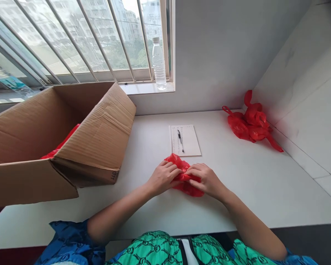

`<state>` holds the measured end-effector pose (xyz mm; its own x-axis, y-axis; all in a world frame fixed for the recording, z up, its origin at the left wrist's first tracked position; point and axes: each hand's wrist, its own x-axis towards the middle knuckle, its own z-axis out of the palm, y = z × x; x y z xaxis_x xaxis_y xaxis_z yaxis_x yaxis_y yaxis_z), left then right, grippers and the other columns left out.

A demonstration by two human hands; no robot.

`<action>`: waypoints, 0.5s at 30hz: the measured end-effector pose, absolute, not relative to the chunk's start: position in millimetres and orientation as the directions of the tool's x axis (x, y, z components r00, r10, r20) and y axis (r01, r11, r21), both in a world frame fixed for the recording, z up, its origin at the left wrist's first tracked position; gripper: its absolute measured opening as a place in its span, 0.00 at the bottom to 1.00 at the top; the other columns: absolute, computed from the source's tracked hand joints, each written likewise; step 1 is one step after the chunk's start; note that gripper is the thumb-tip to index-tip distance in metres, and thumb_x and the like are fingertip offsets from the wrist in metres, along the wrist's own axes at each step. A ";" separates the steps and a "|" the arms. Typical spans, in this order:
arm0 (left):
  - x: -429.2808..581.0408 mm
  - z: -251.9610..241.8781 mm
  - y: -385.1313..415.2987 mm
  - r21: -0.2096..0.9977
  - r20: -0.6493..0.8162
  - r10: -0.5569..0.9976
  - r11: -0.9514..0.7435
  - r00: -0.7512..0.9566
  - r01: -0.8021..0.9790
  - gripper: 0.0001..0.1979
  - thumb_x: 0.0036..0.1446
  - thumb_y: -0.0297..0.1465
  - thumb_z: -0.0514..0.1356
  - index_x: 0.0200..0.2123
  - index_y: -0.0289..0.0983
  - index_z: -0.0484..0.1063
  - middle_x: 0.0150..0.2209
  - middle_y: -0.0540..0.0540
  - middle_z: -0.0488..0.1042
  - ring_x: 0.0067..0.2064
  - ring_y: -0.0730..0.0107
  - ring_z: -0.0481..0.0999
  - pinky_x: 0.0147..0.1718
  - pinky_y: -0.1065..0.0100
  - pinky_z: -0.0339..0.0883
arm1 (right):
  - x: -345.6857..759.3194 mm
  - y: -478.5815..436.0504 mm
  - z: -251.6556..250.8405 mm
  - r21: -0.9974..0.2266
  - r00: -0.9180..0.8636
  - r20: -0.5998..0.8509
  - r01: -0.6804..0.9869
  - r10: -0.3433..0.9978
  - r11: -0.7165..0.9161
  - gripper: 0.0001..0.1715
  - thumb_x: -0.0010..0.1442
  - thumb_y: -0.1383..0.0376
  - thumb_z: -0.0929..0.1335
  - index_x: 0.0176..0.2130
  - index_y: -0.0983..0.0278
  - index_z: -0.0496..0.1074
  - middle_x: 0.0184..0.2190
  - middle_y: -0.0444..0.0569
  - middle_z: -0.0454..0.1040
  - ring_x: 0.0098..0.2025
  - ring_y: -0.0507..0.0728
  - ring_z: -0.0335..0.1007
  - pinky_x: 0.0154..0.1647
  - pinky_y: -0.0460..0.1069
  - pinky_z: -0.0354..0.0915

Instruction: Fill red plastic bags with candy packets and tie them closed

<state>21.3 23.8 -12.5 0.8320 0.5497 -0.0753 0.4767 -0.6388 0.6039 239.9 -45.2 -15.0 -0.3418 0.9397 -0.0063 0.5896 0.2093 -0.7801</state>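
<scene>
Pressing a crumpled red plastic bag [189,188] against the white tabletop [253,184]

Your left hand [162,178] and right hand [206,180] are half-curled, gripping the bag between them, apparently to keep its folds down; an open brown cardboard box [99,136] sits to your left, a second red bag [251,123] farther right.

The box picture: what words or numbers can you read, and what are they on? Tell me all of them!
Cardboard box: small dark marks near its lower corner, maybe numbers, too blurred to read.
Paper: rows of tiny writing along one side, too small to read.
Pen: no text I can read.
Water bottle: no text I can read.
</scene>
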 end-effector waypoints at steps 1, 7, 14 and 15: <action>22.1 -7.3 24.0 0.604 -0.086 0.553 -0.633 0.829 0.485 0.16 0.65 0.44 0.55 0.39 0.39 0.75 0.35 0.43 0.77 0.37 0.61 0.75 0.44 0.60 0.63 | 240.9 -46.4 -12.3 -0.814 -0.331 0.020 0.542 0.943 0.208 0.11 0.62 0.69 0.67 0.44 0.57 0.75 0.41 0.47 0.77 0.43 0.59 0.73 0.47 0.56 0.67; -16.6 87.7 37.3 0.692 -0.086 0.726 -0.449 0.682 0.566 0.19 0.64 0.42 0.57 0.24 0.37 0.67 0.23 0.49 0.68 0.26 0.72 0.66 0.28 0.69 0.59 | 250.5 -53.4 1.4 -0.911 -0.070 0.056 0.405 0.996 0.080 0.12 0.66 0.60 0.66 0.49 0.54 0.73 0.48 0.52 0.75 0.50 0.62 0.72 0.34 0.51 0.73; -105.1 224.9 67.2 0.786 0.359 0.900 -0.149 -0.248 0.600 0.17 0.58 0.40 0.63 0.42 0.32 0.79 0.27 0.51 0.73 0.26 0.76 0.71 0.20 0.78 0.63 | 243.0 -59.3 -15.8 -0.872 -0.036 0.033 0.487 0.999 0.046 0.10 0.66 0.57 0.64 0.40 0.55 0.75 0.41 0.53 0.77 0.41 0.61 0.75 0.11 0.46 0.58; -119.2 236.7 76.5 0.731 0.480 0.818 -0.171 -0.318 0.661 0.18 0.58 0.39 0.64 0.44 0.31 0.79 0.26 0.52 0.72 0.26 0.79 0.71 0.21 0.80 0.63 | 241.1 -59.9 -21.3 -0.870 -0.067 0.041 0.487 0.997 0.069 0.10 0.66 0.58 0.64 0.40 0.54 0.75 0.40 0.52 0.77 0.39 0.60 0.75 0.11 0.46 0.58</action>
